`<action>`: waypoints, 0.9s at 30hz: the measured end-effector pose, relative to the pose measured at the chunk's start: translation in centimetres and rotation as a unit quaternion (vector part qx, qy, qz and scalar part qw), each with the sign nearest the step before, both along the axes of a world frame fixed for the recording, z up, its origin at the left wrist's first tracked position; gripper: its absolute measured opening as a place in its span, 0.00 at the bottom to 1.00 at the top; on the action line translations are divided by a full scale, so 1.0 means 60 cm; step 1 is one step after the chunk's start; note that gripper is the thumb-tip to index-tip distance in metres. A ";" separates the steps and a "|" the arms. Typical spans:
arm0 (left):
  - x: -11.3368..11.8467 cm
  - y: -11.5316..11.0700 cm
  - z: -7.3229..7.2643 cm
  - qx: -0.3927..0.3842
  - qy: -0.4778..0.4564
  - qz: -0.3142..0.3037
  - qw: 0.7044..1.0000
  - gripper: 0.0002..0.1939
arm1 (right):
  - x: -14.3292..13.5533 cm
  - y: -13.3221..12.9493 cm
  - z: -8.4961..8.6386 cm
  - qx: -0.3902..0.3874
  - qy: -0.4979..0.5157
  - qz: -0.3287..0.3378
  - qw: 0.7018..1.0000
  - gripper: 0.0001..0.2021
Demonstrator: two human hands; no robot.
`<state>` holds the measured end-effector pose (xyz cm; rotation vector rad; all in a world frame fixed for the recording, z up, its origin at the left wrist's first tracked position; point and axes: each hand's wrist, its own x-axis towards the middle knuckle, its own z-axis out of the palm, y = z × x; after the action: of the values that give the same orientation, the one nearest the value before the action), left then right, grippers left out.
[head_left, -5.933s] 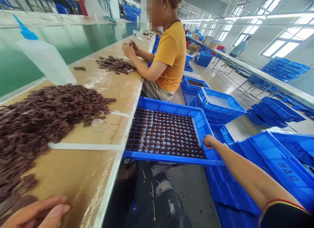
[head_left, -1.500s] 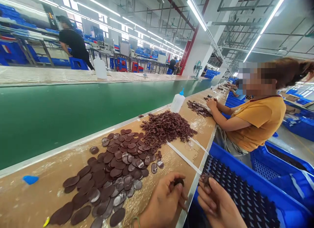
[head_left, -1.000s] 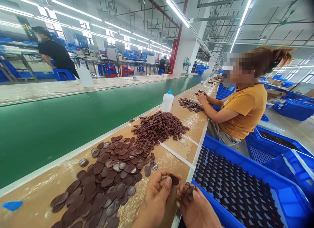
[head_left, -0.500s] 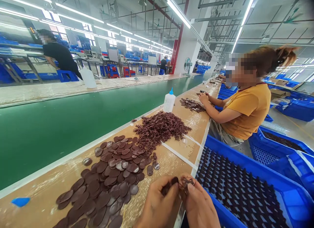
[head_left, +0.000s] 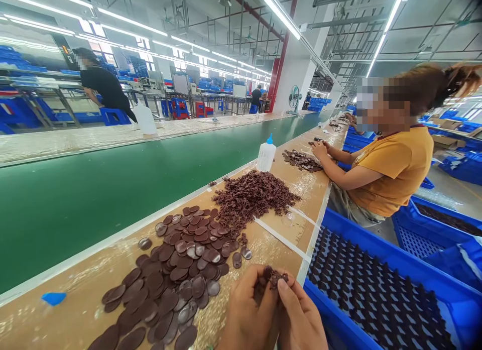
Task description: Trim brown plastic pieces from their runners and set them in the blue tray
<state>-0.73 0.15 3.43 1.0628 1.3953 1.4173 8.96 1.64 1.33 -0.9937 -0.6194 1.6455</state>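
Both hands meet above the near edge of the tan table. My left hand (head_left: 246, 310) is closed round small dark brown pieces. My right hand (head_left: 299, 312) pinches a curly brown piece (head_left: 274, 277) between thumb and fingers, touching what the left hand holds. Left of the hands lies a spread pile of flat brown oval discs (head_left: 165, 279). Beyond them is a heap of small curly brown pieces (head_left: 256, 197). A white bottle with a blue tip (head_left: 266, 156) stands behind the heap.
A blue crate (head_left: 376, 254) with rows of dark pieces sits at the right. A green belt (head_left: 113, 189) runs along the table. A co-worker in a yellow shirt (head_left: 399, 159) sits beyond the crate. A blue scrap (head_left: 53, 298) lies at the left.
The hands have come closer together, and the pieces in them now touch. The view has shifted slightly, moving the table and surroundings to the right in the picture.
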 end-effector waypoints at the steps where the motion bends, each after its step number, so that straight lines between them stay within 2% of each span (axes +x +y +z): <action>1: 0.000 0.000 -0.001 0.002 0.005 0.000 1.000 0.14 | -0.002 -0.001 0.002 -0.001 -0.003 -0.011 1.000 0.19; 5: -0.001 0.002 -0.011 0.026 0.061 0.011 0.998 0.13 | -0.002 0.003 0.002 -0.006 0.007 0.008 1.000 0.18; 9: -0.005 0.003 -0.035 0.047 0.147 0.016 0.988 0.09 | 0.007 0.006 -0.007 0.001 -0.015 0.022 1.000 0.18; 14: -0.006 0.001 -0.052 0.127 0.302 0.056 0.943 0.07 | 0.012 0.004 -0.012 -0.005 -0.058 0.006 0.998 0.21; 19: -0.002 -0.004 -0.042 0.181 0.378 0.087 0.904 0.09 | 0.019 0.005 -0.018 -0.024 -0.047 0.014 0.999 0.22; 23: -0.001 -0.007 -0.031 0.195 0.411 0.085 0.886 0.10 | 0.023 0.005 -0.004 -0.030 -0.048 0.018 0.998 0.21; 27: -0.001 -0.009 -0.021 0.207 0.373 0.069 0.902 0.08 | 0.017 0.004 0.023 -0.068 -0.011 0.025 0.997 0.22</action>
<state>-0.76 -0.40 2.19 1.9664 1.7527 1.5185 10.01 1.89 2.69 -1.1042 -0.5569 1.7410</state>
